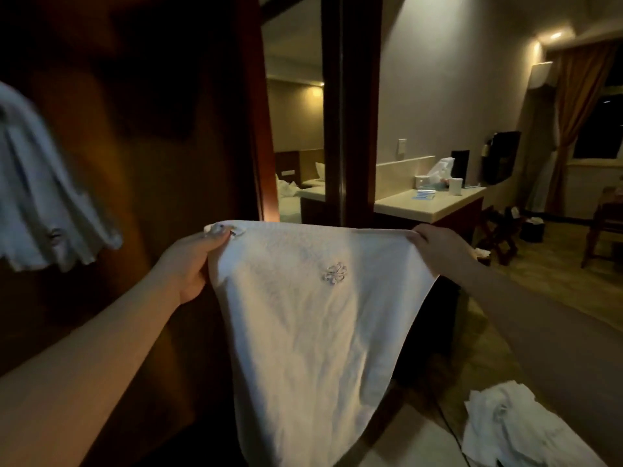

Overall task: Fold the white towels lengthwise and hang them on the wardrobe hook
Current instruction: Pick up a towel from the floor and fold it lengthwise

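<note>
Your two bare forearms reach in from the near corners, and between them you hold a white towel [303, 318] stretched out and hanging down. Your left hand [192, 264] has its fingers clamped on the towel's top left corner; your right hand [435, 246] pinches the top right corner, fingers curled round the edge. A small embroidered emblem sits near the towel's upper middle. At the far left another towel [40, 197] hangs against the dark wardrobe [151, 129]. At the near right a crumpled towel [515, 429] lies low down. Farther right a pale surface [428, 203] carries small items.
</note>
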Demonstrator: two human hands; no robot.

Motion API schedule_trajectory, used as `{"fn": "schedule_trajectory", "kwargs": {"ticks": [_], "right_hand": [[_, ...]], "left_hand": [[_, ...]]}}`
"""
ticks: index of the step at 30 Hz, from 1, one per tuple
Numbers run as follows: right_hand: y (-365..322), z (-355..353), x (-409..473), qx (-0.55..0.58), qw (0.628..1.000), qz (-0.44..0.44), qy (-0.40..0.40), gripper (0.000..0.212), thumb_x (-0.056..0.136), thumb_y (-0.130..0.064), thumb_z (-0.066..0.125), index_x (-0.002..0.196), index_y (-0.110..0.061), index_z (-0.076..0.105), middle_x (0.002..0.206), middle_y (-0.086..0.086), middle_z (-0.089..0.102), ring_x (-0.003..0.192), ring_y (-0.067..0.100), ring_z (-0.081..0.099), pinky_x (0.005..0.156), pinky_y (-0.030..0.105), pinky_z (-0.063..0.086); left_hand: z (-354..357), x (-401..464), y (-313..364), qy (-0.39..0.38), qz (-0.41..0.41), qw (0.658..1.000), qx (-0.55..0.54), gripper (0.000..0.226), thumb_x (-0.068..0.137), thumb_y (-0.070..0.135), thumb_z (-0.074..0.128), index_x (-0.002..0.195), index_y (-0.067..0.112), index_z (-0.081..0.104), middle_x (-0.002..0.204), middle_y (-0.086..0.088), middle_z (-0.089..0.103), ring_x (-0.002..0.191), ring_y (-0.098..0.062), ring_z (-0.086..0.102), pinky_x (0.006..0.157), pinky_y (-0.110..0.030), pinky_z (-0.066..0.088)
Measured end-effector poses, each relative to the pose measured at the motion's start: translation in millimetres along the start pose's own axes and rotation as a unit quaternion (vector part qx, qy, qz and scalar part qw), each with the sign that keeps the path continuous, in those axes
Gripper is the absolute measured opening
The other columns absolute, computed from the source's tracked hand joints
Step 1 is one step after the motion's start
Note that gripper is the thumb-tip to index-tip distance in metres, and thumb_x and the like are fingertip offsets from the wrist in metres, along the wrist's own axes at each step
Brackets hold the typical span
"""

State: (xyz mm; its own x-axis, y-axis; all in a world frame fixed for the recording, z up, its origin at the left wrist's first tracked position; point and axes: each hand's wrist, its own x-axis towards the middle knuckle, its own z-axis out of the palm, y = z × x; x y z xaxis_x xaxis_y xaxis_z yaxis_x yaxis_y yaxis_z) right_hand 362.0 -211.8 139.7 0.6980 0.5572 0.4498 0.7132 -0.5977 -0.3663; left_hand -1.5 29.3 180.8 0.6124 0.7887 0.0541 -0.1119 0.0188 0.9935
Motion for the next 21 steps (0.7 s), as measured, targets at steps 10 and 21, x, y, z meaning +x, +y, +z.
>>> {"fn": "schedule_trajectory", "kwargs": {"ticks": [10,21], "right_hand": [[-218,-8,-97,0.146,0.981,-0.004,-0.13,0.046,0.096,-0.034,0.056,0.141,-0.026,0.051,0.113,0.002,0.064,0.084,0.016,0.061,0.059,0.028,0.047],[-388,-60,-199,0.421,0.786,-0.175,-0.418,0.035,0.075,-0.013,0.053,0.096,-0.024,0.08,0.104,0.003,0.072,0.059,0.002,0.06,0.051,0.02,0.04]], "left_hand": [[-130,-117,39,0.124,-0.004,0.991,0.042,0.028,0.095,0.025,0.069,0.118,0.01,0.068,0.108,-0.01,0.073,0.104,-0.027,0.067,0.097,-0.043,0.052],[-195,-200,66,0.147,0.042,0.988,0.025,0.019,0.095,0.023,0.068,0.111,0.013,0.072,0.097,-0.006,0.078,0.094,-0.026,0.073,0.077,-0.037,0.057]]}}
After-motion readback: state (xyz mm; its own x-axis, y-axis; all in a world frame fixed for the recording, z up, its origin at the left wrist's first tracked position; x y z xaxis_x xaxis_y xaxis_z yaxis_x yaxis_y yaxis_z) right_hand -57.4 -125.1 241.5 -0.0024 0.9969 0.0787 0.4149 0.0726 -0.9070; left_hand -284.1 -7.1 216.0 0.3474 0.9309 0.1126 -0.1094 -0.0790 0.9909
